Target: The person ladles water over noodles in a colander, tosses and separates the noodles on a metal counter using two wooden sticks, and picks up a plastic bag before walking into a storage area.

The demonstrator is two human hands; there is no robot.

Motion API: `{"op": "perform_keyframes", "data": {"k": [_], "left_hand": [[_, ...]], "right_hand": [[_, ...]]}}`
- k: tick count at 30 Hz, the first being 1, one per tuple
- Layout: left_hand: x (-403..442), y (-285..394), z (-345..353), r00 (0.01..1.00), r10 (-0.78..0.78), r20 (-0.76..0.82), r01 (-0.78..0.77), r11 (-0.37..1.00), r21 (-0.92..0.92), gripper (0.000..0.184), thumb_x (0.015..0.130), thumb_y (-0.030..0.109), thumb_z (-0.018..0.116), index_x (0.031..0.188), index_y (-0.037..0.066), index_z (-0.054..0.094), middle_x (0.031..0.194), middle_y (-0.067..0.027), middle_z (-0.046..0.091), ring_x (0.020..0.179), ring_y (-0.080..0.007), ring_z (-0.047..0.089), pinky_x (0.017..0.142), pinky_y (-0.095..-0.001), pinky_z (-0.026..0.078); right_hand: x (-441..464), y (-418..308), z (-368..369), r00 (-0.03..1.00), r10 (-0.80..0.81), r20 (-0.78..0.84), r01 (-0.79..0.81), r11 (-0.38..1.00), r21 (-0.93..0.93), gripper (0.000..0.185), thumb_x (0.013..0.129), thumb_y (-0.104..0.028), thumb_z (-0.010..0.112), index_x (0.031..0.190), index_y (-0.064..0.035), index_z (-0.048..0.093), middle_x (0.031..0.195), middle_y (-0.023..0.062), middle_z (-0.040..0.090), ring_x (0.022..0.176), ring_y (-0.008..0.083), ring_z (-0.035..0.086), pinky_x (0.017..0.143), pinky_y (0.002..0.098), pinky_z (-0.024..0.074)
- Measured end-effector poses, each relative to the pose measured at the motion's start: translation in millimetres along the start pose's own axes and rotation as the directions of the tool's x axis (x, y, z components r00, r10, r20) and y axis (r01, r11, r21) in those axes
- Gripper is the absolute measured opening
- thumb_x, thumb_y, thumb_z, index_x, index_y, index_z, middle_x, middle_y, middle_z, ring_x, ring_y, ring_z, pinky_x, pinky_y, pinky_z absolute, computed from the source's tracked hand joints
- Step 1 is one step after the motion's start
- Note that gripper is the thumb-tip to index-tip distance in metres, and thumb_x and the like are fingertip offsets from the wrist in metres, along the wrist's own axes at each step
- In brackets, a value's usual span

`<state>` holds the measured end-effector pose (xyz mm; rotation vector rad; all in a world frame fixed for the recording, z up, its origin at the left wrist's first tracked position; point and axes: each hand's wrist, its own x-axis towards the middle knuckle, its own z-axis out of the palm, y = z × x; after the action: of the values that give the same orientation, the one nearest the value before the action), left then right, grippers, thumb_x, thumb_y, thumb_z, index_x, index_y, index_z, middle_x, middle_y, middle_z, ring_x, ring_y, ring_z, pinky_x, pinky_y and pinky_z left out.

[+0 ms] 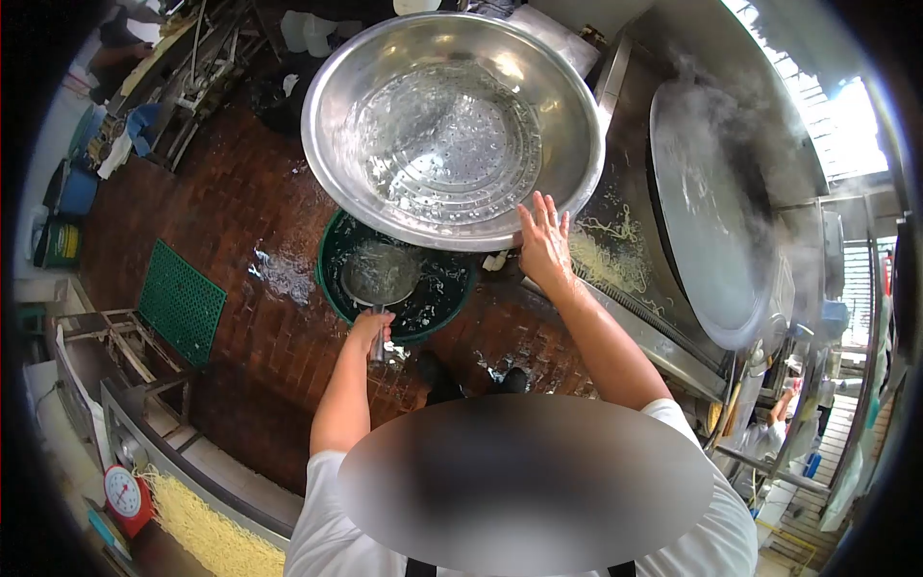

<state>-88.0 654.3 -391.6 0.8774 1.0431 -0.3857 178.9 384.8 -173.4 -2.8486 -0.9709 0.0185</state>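
Observation:
My left hand [369, 334] is closed round the handle of a round metal strainer [382, 274]. The strainer's bowl is over a dark green tub [332, 306] with pale scraps in its dark contents. Beyond it, a large metal basin [567, 115] tilts toward me, with a wet, shiny inside and pale bits at its bottom. My right hand [546, 245] lies against the basin's near right rim, fingers stretched out and slightly apart. What supports the basin from below is hidden.
At right, a huge round wok [711, 221] steams beside a metal ledge strewn with pale noodles [615, 255]. A green mat [183, 303] lies on wet brick flooring [260, 346]. Lower left are a red scale [128, 495] and piled noodles [202, 524]. Another person's arm [784, 404] shows far right.

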Motion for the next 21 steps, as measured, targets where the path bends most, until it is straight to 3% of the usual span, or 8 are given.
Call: {"op": "perform_keyframes", "data": {"k": [2,5,8,10,14,16,21], "left_hand": [[-38.5,-7.1,-5.3,0.997,0.062,0.043,-0.050,0.969,-0.243,0.023,0.089,0.007,0.069,0.108,0.009,0.054,0.069,-0.0026,0.052,0.050,-0.0128,0.050,0.042,-0.0304,0.042],[-127.8,0.6,8.0,0.972,0.233,-0.021,-0.233,0.956,-0.178,0.030,0.091,0.005,0.065,0.116,0.010,0.049,0.066,-0.0012,0.049,0.047,-0.0129,0.049,0.040,-0.0310,0.042],[-207.7,21.6,22.1,0.918,0.386,-0.088,-0.395,0.908,-0.141,0.038,0.088,0.004,0.067,0.120,0.005,0.047,0.072,-0.0037,0.051,0.048,-0.0136,0.050,0.040,-0.0304,0.044],[-251.2,42.4,26.4,0.892,0.427,-0.146,-0.443,0.890,-0.106,0.043,0.085,0.002,0.068,0.122,0.003,0.046,0.076,-0.0052,0.052,0.048,-0.0138,0.050,0.040,-0.0305,0.045],[-322.2,104.2,55.5,0.850,0.491,-0.189,-0.483,0.871,0.091,0.044,0.081,0.000,0.069,0.119,0.001,0.047,0.075,-0.0056,0.053,0.048,-0.0133,0.052,0.039,-0.0293,0.047],[-343.7,141.3,90.1,0.840,0.517,-0.163,-0.481,0.850,0.216,0.041,0.081,0.001,0.069,0.116,0.000,0.047,0.074,-0.0057,0.055,0.047,-0.0129,0.052,0.039,-0.0291,0.047],[-328.1,254.0,187.4,0.788,0.616,0.018,-0.509,0.633,0.583,0.017,0.087,0.015,0.072,0.082,0.007,0.058,0.058,-0.0023,0.056,0.043,-0.0146,0.054,0.040,-0.0306,0.047]], "right_hand": [[-7.2,5.0,-8.2,0.999,0.004,-0.042,-0.002,0.998,0.056,0.065,0.077,0.002,0.058,0.142,-0.0046,0.050,0.157,0.0241,0.031,0.149,0.0421,0.023,0.119,0.0630,0.0174],[-21.9,26.9,-26.2,0.990,-0.006,-0.141,0.024,0.992,0.123,0.070,0.073,0.007,0.056,0.142,-0.0043,0.049,0.157,0.0234,0.031,0.149,0.0414,0.023,0.121,0.0554,0.0189],[-51.8,52.7,-51.7,0.981,0.037,-0.192,0.000,0.982,0.191,0.069,0.072,0.008,0.055,0.140,-0.0040,0.051,0.157,0.0233,0.032,0.149,0.0414,0.024,0.121,0.0544,0.0192],[-76.2,77.2,-62.1,0.956,0.071,-0.284,-0.011,0.978,0.207,0.068,0.067,0.011,0.051,0.134,-0.0025,0.055,0.154,0.0259,0.035,0.146,0.0441,0.029,0.120,0.0534,0.0247],[-136.7,139.0,-86.2,0.907,0.176,-0.383,-0.080,0.964,0.252,0.067,0.064,0.011,0.050,0.129,-0.0022,0.058,0.151,0.0263,0.039,0.143,0.0443,0.034,0.119,0.0524,0.0281],[-167.0,166.9,-97.3,0.897,0.261,-0.356,-0.171,0.949,0.266,0.064,0.064,0.011,0.052,0.127,-0.0006,0.059,0.152,0.0275,0.038,0.141,0.0457,0.035,0.117,0.0514,0.0302],[-221.2,218.2,-105.5,0.873,0.347,-0.343,-0.246,0.920,0.305,0.063,0.065,0.012,0.052,0.127,0.0006,0.059,0.150,0.0282,0.039,0.140,0.0454,0.037,0.117,0.0511,0.0315]]}}
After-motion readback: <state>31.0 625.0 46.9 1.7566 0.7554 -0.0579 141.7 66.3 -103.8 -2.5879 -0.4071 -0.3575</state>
